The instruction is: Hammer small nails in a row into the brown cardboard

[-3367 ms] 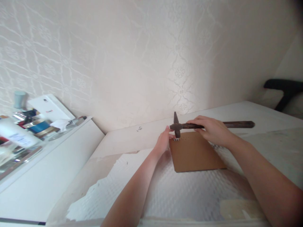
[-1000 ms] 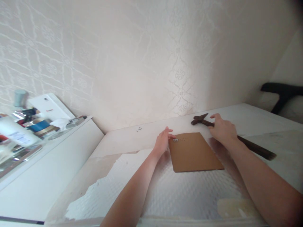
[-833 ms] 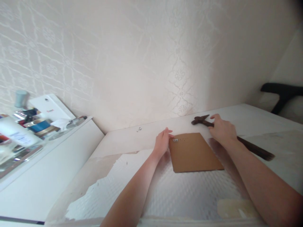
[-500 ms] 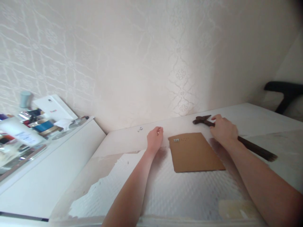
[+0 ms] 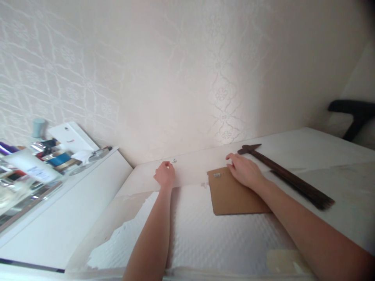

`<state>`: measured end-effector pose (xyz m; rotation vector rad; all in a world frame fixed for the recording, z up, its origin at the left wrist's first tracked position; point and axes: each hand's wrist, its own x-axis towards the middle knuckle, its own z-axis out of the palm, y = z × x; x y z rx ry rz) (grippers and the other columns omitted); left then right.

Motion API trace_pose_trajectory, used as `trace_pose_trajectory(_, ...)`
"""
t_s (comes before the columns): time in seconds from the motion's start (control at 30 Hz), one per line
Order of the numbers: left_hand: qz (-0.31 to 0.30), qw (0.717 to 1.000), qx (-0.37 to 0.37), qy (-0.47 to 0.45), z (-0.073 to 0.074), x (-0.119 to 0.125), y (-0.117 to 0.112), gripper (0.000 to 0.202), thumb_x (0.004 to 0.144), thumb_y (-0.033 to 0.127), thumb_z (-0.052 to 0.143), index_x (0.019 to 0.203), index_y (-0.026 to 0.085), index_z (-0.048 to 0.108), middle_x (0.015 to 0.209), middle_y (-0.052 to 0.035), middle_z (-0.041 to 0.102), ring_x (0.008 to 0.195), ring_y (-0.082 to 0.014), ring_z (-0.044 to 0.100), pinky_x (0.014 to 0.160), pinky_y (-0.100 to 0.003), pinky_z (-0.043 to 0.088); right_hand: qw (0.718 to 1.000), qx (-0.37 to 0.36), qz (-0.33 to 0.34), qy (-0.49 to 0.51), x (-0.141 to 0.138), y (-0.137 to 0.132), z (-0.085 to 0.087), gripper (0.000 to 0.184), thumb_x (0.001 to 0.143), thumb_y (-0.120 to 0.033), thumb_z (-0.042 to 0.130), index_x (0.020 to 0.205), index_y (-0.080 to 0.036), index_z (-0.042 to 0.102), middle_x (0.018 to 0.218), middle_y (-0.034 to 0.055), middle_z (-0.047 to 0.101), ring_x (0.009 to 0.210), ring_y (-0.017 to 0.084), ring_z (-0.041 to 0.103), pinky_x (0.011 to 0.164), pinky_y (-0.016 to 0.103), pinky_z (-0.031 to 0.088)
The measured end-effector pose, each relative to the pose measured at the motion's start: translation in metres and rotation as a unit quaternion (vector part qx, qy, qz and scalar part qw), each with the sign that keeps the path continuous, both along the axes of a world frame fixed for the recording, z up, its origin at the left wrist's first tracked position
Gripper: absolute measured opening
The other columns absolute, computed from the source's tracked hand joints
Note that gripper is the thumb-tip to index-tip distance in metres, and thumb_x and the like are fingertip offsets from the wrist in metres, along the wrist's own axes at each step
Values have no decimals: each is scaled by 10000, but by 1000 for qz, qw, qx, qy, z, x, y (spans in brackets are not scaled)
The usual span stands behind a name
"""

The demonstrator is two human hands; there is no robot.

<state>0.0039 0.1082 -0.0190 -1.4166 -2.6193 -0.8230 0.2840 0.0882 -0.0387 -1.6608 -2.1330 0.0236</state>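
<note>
The left hand (image 5: 165, 174) is curled at small nails (image 5: 174, 160) by the wall; a nail between its fingertips cannot be told. The right hand (image 5: 244, 171) is laid flat, fingers spread, on the board (image 5: 234, 195) on the desk (image 5: 293, 146). The hammer (image 5: 287, 177) is left just beside. The loose nails could be scattered by a careless pinch, or the board shifted if weight is eased. No writing can be read.

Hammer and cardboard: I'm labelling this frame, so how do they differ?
The hammer is dark, long and thin; the cardboard is a flat tan sheet. The hammer lies untouched, while the right hand rests on the cardboard. The cardboard has small nails at its far left corner; the hammer has none. Both lie flat on the table.
</note>
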Motion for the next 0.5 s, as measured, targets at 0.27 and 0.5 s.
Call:
trace_pose_trajectory(0.27, 15, 997, -19, -72, -8, -22, 21, 315, 874, 300, 468, 1129, 263, 648, 1204, -39, 647, 1133, -266, 572, 934, -398, 447, 999, -25, 14, -16, -6, -2, -5, 248, 926, -195, 372, 1051, -193, 586, 1047, 72, 623, 895, 215, 604, 670, 300, 388)
trace_pose_trajectory(0.5, -16, 997, -43, -56, -8, -30, 46, 291, 819, 421, 546, 1018, 273, 696, 1134, -50, 681, 1145, -303, 556, 943, -446, 434, 1000, -27, 14, -9, -7, 1, -4, 259, 918, -187, 377, 1063, -195, 590, 1038, 69, 628, 881, 210, 604, 657, 298, 377)
